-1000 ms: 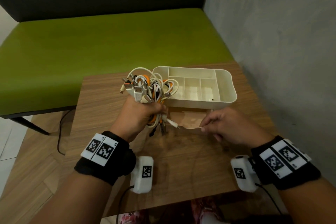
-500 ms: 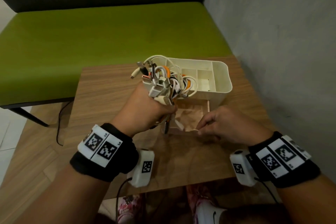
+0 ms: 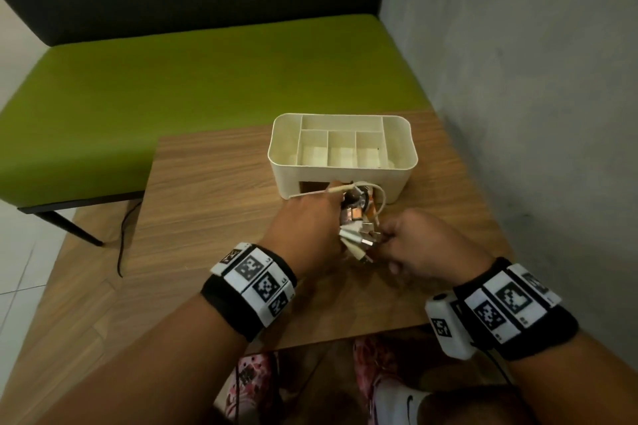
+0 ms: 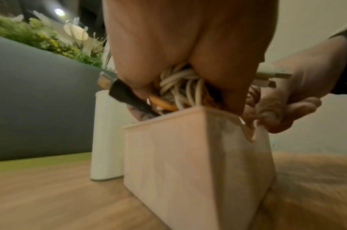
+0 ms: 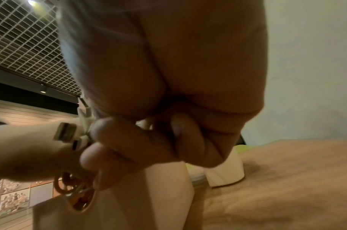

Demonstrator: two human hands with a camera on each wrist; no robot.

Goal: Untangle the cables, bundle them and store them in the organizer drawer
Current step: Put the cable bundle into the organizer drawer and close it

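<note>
My left hand (image 3: 312, 226) grips a tangled bundle of white, orange and black cables (image 3: 359, 217) and holds it down in the mouth of the pulled-out drawer (image 4: 198, 163). The cable loops (image 4: 183, 84) sit just above the drawer rim, between thumb and fingers. USB plugs (image 3: 362, 240) stick out toward my right hand (image 3: 411, 245). That hand pinches the drawer's front edge with curled fingers (image 4: 271, 118). The cream organizer (image 3: 402, 179) stands right behind, its top compartments empty. In the head view my hands hide most of the drawer.
The organizer sits on a small wooden table (image 3: 214, 203) against a grey wall (image 3: 535, 114) on the right. A green bench (image 3: 207, 79) runs behind the table. A thin black cord (image 3: 122, 238) hangs off the table's left side.
My left hand has brought the cable bundle down from beside the organizer's top into the open drawer. The right hand has stayed at the drawer front.
</note>
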